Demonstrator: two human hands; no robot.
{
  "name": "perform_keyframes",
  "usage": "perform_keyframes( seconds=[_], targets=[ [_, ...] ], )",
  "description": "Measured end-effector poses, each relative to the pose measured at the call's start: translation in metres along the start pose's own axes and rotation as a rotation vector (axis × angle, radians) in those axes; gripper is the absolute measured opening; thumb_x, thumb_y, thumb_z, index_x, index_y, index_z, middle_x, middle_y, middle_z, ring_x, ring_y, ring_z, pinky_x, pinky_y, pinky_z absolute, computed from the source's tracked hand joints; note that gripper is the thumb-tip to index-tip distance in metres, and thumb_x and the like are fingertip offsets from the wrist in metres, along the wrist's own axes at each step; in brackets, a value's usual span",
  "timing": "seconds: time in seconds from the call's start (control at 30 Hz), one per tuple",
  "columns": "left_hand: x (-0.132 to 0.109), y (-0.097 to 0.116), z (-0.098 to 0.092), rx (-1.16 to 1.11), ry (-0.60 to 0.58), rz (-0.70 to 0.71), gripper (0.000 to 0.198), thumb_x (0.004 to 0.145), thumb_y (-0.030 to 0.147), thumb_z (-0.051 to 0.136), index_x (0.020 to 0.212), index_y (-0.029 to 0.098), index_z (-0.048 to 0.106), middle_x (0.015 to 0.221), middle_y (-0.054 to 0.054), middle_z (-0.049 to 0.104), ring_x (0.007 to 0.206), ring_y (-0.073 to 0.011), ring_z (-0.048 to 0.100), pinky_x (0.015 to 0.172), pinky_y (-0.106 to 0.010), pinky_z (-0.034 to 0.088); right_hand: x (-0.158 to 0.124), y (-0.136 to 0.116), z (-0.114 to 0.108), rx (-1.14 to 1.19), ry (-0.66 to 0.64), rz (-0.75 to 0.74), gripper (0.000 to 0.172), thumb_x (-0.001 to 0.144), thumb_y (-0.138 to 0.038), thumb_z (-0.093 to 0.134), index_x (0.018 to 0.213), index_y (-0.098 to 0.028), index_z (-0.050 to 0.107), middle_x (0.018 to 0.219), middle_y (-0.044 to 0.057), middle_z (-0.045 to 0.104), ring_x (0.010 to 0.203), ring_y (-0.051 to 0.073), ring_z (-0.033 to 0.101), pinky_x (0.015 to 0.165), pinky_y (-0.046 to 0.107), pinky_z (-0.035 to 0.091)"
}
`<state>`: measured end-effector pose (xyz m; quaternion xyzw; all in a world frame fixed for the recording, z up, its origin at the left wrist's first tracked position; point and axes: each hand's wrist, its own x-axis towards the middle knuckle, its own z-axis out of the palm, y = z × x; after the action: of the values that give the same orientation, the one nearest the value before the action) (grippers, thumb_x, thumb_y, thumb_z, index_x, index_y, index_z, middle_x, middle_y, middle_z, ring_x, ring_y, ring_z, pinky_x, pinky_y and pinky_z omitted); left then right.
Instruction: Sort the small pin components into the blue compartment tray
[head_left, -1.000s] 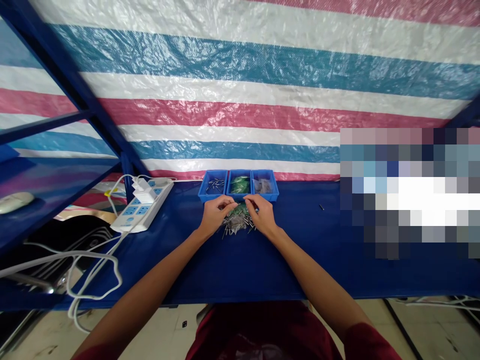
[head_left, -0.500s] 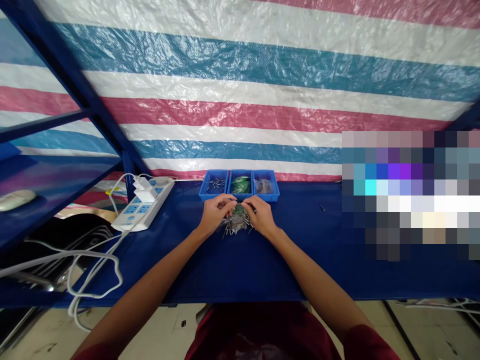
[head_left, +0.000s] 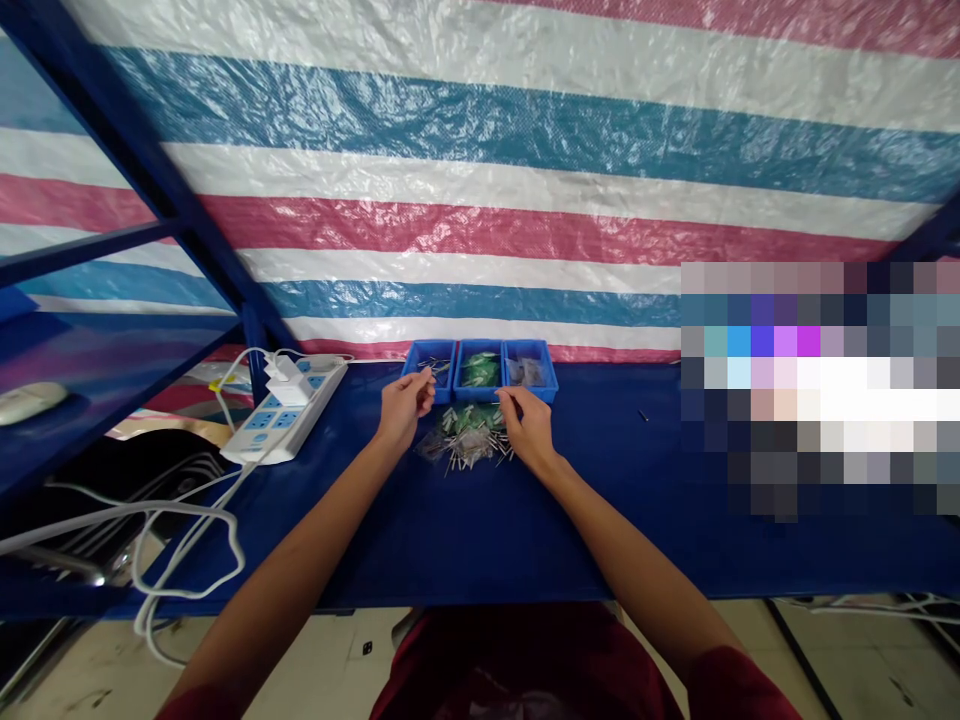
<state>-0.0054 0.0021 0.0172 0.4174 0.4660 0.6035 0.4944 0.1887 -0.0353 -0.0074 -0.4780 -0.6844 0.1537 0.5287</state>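
My left hand (head_left: 403, 408) is closed in a pinch at the front of the left blue bin (head_left: 409, 388), which holds thin metal pins (head_left: 435, 362). What its fingertips grip is too small to make out. Fingers of my right hand (head_left: 529, 424) are pinched together at the right edge of a mixed pile; a tiny sliver may be between them. That pile has loose metal pins (head_left: 454, 460), green packets (head_left: 480, 418) and clear plastic bags (head_left: 471, 445) lying on the blue table.
Joined to the left bin are a middle bin with green packets (head_left: 480, 370) and a right bin with greyish clear bags (head_left: 527, 372). A white power strip (head_left: 289, 410) with cables stands left. One small pin (head_left: 643, 415) lies to the right. Striped sheeting (head_left: 480, 240) hangs behind.
My hands were close together over the pile and have moved apart. The left went left and up to the left bin; the right shifted slightly right, uncovering more of the pile.
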Motion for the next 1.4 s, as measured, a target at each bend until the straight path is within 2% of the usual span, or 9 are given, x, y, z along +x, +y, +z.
perform_keyframes(
  seconds=[0.13, 0.23, 0.33, 0.43, 0.5, 0.63, 0.83, 1.2, 1.4],
  targets=[
    [0.008, 0.003, -0.006, -0.073, -0.023, -0.032, 0.044, 0.068, 0.050, 0.073, 0.087, 0.011, 0.065, 0.060, 0.001, 0.057, 0.040, -0.0046, 0.043, 0.036, -0.018, 0.026, 0.001, 0.000, 0.001, -0.020, 0.004, -0.004, 0.031, 0.095, -0.033, 0.041, 0.088, -0.017, 0.066, 0.077, 0.005, 0.067, 0.067, 0.016, 0.061, 0.068, 0.028, 0.047],
    [0.005, 0.003, -0.008, 0.099, -0.105, 0.048, 0.046, 0.077, 0.053, 0.064, 0.098, 0.013, 0.065, 0.065, -0.001, 0.061, 0.042, -0.0075, 0.047, 0.037, -0.020, 0.028, 0.002, 0.000, 0.000, -0.041, -0.012, -0.018, 0.028, 0.093, -0.029, 0.042, 0.085, -0.017, 0.066, 0.077, 0.005, 0.067, 0.067, 0.016, 0.060, 0.067, 0.027, 0.045],
    [-0.002, 0.000, -0.007, 0.481, -0.237, 0.286, 0.033, 0.081, 0.046, 0.061, 0.089, 0.015, 0.068, 0.064, -0.001, 0.062, 0.046, -0.0097, 0.049, 0.045, -0.022, 0.035, 0.004, 0.001, -0.002, -0.115, -0.108, 0.000, 0.017, 0.088, -0.022, 0.051, 0.080, -0.018, 0.065, 0.074, 0.003, 0.065, 0.065, 0.014, 0.058, 0.065, 0.026, 0.042],
    [-0.008, -0.004, -0.008, 0.841, -0.376, 0.558, 0.025, 0.085, 0.039, 0.057, 0.081, 0.017, 0.069, 0.070, -0.003, 0.066, 0.058, -0.0128, 0.054, 0.059, -0.024, 0.040, 0.007, 0.001, -0.006, -0.252, -0.293, 0.031, 0.008, 0.080, -0.021, 0.063, 0.072, -0.019, 0.064, 0.068, 0.000, 0.062, 0.064, 0.014, 0.056, 0.061, 0.025, 0.038],
    [-0.010, -0.007, -0.009, 0.983, -0.454, 0.646, 0.025, 0.087, 0.036, 0.054, 0.079, 0.018, 0.069, 0.072, -0.003, 0.066, 0.061, -0.0136, 0.054, 0.061, -0.025, 0.039, 0.008, -0.001, -0.007, -0.324, -0.398, 0.035, 0.010, 0.077, -0.023, 0.068, 0.069, -0.020, 0.063, 0.067, -0.001, 0.061, 0.064, 0.014, 0.055, 0.059, 0.025, 0.036],
    [-0.010, -0.009, -0.012, 1.091, -0.596, 0.661, 0.025, 0.087, 0.039, 0.056, 0.079, 0.018, 0.067, 0.072, -0.003, 0.063, 0.063, -0.0141, 0.055, 0.061, -0.024, 0.037, 0.007, -0.003, -0.004, -0.394, -0.489, 0.041, 0.011, 0.075, -0.025, 0.072, 0.070, -0.020, 0.063, 0.069, 0.000, 0.061, 0.067, 0.015, 0.056, 0.058, 0.025, 0.034],
    [-0.009, -0.008, -0.013, 1.089, -0.786, 0.626, 0.033, 0.079, 0.052, 0.063, 0.076, 0.019, 0.066, 0.072, -0.001, 0.060, 0.063, -0.0142, 0.054, 0.060, -0.023, 0.036, 0.003, 0.001, 0.001, -0.406, -0.458, 0.055, 0.008, 0.076, -0.022, 0.070, 0.074, -0.021, 0.063, 0.075, 0.002, 0.064, 0.073, 0.017, 0.059, 0.061, 0.026, 0.036],
    [-0.008, -0.012, -0.014, 1.087, -0.788, 0.612, 0.032, 0.078, 0.052, 0.065, 0.075, 0.020, 0.065, 0.073, 0.000, 0.059, 0.064, -0.0136, 0.054, 0.060, -0.023, 0.035, 0.003, 0.000, 0.003, -0.368, -0.472, 0.098, 0.008, 0.077, -0.015, 0.064, 0.072, -0.020, 0.062, 0.073, 0.001, 0.064, 0.070, 0.016, 0.058, 0.059, 0.026, 0.034],
    [-0.010, -0.011, -0.014, 1.082, -0.690, 0.586, 0.032, 0.078, 0.052, 0.064, 0.086, 0.021, 0.062, 0.070, 0.001, 0.058, 0.062, -0.0145, 0.054, 0.059, -0.023, 0.036, 0.006, 0.004, -0.001, -0.257, -0.296, 0.075, 0.007, 0.081, -0.018, 0.057, 0.075, -0.020, 0.059, 0.074, 0.000, 0.061, 0.069, 0.016, 0.056, 0.064, 0.026, 0.038]
  ],
)
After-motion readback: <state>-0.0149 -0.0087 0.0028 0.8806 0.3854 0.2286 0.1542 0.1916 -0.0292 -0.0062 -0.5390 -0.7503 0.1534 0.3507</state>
